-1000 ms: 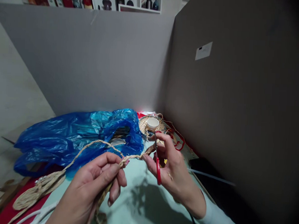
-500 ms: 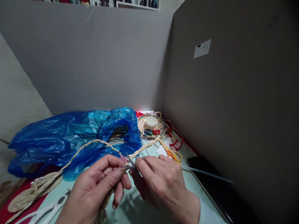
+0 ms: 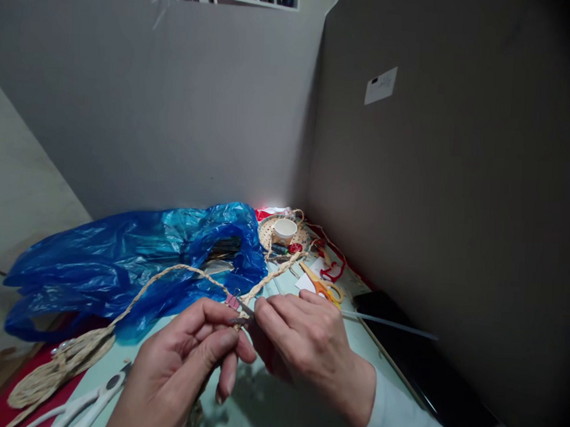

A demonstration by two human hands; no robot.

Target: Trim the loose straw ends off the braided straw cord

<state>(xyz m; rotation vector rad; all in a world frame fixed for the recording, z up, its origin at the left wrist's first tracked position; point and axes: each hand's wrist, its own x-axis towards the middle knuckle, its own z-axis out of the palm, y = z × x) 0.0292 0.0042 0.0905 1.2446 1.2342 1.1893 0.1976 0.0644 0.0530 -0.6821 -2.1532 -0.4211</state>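
My left hand (image 3: 189, 355) is closed, its thumb and forefinger pinching a braided straw cord (image 3: 272, 278) close to a pink binder clip (image 3: 232, 301). Part of the braid hangs below the palm in shadow. In my right hand (image 3: 309, 345), fingers wrapped round them, are small scissors (image 3: 244, 308); their two narrow grey blades point left and meet the straw at my left fingertips. The scissors' handles are mostly hidden, with a dark red patch under my fingers. From the clip, a thinner strand runs left to a coiled bundle of straw cord (image 3: 62, 364).
A blue plastic bag (image 3: 144, 244) lies behind my hands. White-handled scissors (image 3: 96, 398) rest at lower left. Beyond are a woven tray (image 3: 266, 228) with a paper cup (image 3: 285, 227), and orange-handled scissors (image 3: 326, 288). A black flat panel (image 3: 430, 361) lies right, beside grey partitions (image 3: 214, 108).
The view has shifted slightly. The scissor blades sit a little closer together at my left fingertips. Both hands keep their grip.
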